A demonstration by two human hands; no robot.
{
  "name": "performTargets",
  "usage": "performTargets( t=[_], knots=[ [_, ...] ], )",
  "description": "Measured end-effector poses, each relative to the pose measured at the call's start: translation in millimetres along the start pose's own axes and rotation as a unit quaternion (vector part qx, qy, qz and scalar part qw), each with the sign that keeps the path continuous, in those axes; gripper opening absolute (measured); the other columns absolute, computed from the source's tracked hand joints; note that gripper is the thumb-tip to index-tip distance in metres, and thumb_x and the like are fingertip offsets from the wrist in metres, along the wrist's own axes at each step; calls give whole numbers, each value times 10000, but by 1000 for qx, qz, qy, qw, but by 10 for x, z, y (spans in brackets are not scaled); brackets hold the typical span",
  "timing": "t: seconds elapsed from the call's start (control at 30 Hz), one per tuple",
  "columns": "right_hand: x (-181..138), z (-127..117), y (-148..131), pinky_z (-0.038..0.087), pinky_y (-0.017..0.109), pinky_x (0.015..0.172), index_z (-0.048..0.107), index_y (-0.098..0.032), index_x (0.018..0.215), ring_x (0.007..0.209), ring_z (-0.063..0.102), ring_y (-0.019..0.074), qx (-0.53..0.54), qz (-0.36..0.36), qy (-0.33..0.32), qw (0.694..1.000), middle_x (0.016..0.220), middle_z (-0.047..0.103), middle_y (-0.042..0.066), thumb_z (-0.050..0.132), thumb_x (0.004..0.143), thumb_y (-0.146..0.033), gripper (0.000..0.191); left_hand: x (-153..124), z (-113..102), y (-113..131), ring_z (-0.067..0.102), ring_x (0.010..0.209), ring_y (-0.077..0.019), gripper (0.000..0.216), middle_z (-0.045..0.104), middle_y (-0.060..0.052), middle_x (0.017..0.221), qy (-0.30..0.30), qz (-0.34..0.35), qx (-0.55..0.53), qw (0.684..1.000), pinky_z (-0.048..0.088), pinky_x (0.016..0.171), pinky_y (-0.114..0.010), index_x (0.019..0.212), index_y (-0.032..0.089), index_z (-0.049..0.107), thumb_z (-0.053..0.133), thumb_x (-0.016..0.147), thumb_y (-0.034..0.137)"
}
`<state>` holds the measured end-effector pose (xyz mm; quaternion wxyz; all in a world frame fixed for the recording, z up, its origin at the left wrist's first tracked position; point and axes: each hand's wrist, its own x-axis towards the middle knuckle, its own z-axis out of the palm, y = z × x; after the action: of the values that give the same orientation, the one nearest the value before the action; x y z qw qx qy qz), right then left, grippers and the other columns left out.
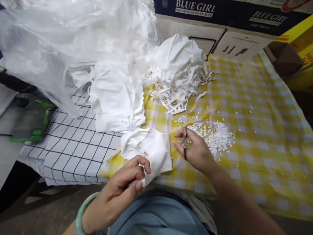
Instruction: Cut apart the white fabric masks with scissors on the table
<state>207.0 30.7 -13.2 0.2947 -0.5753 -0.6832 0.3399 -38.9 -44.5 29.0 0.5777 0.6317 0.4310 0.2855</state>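
Note:
A white fabric piece (158,150) lies at the front edge of the table. My left hand (124,189), with a green bangle at the wrist, curls its fingers at the near edge of this cloth and pinches it, though the contact is partly hidden by the fingers. To the right of the fabric, my right hand (195,150) is closed around small dark thread snips (185,153). The snips are apart from the cloth. Just beyond my right hand is a heap of tiny white clippings (220,135) on the yellow checked tablecloth (259,130).
A stack of white fabric pieces (117,98) lies behind on a white grid cloth (70,143). A pile of white garments with straps (179,58) sits beside it. Clear plastic bags (80,32) fill the back left. Printed cartons (220,19) line the back; a yellow box (300,45) stands right.

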Motion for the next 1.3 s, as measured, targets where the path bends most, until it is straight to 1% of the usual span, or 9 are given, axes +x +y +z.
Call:
performTargets(
  t=[0.13, 0.27, 0.43, 0.63, 0.77, 0.93, 1.0, 1.13, 1.3],
  knots=[
    [346, 348, -226, 444, 294, 786, 587, -201, 825, 869, 588, 187, -8, -57, -83, 995, 881, 654, 26, 680, 744, -151, 133, -76, -153, -143, 587, 899, -185, 227, 586, -73, 934, 51, 8, 127, 990, 476, 798, -285, 747, 181, 528, 468, 963, 221],
    [436, 425, -301, 433, 267, 715, 591, -202, 806, 784, 569, 161, 15, 0, -110, 994, 816, 627, 1, 675, 768, -204, 93, 332, -289, -246, 568, 1026, -254, 59, 576, -131, 1053, 247, 99, 365, 892, 474, 905, -395, 894, 158, 579, 522, 907, 158],
    [282, 359, -231, 419, 292, 752, 570, -205, 778, 854, 553, 195, -62, -9, -86, 994, 831, 621, 10, 739, 692, -163, 194, 989, -345, -398, 536, 997, -299, 137, 617, -145, 1045, 93, 170, 456, 868, 479, 862, -476, 881, 162, 615, 548, 802, 71],
    [205, 291, -230, 449, 282, 753, 617, -218, 923, 809, 593, 164, 23, -86, 5, 996, 857, 644, -1, 588, 733, -58, 250, 861, -268, -131, 547, 863, -203, 139, 597, -101, 929, 122, 188, 343, 912, 470, 774, -342, 784, 176, 511, 453, 900, 124],
    [212, 288, -294, 451, 274, 720, 586, -219, 798, 753, 575, 151, 66, -175, 75, 980, 776, 613, -19, 616, 718, -52, 187, 550, -184, 59, 521, 643, -132, 115, 587, -45, 854, 64, -37, -53, 996, 417, 578, -263, 835, 185, 501, 500, 910, 273],
    [186, 327, -379, 477, 302, 744, 581, -230, 811, 777, 605, 163, 133, -196, 100, 966, 804, 627, -10, 603, 754, -80, 162, 474, -49, 88, 508, 574, -98, 311, 607, -87, 872, -67, -228, -449, 861, 367, 514, -213, 986, 124, 586, 454, 922, 398],
    [179, 314, -419, 482, 306, 756, 584, -228, 805, 787, 615, 164, 151, -179, 96, 968, 816, 632, -6, 611, 759, -108, 131, 467, -19, 93, 438, 556, -64, 278, 553, -41, 769, -46, -218, -444, 868, 325, 511, -184, 955, 101, 637, 554, 896, 359],
    [158, 271, -489, 481, 275, 721, 594, -211, 767, 729, 598, 145, 168, -71, 51, 982, 767, 624, -16, 646, 746, -188, 60, 421, -42, 138, 313, 545, -64, 251, 390, 31, 651, 36, -129, -292, 947, 232, 479, -189, 931, 149, 703, 617, 901, 383],
    [42, 373, -503, 457, 243, 628, 563, -195, 715, 647, 522, 121, 264, 39, -70, 961, 675, 562, -26, 751, 703, -373, 259, 486, -66, 207, 530, 820, -166, 209, 555, -45, 828, 111, 47, -28, 992, 450, 761, -290, 825, 186, 732, 582, 924, 294]
  ],
)
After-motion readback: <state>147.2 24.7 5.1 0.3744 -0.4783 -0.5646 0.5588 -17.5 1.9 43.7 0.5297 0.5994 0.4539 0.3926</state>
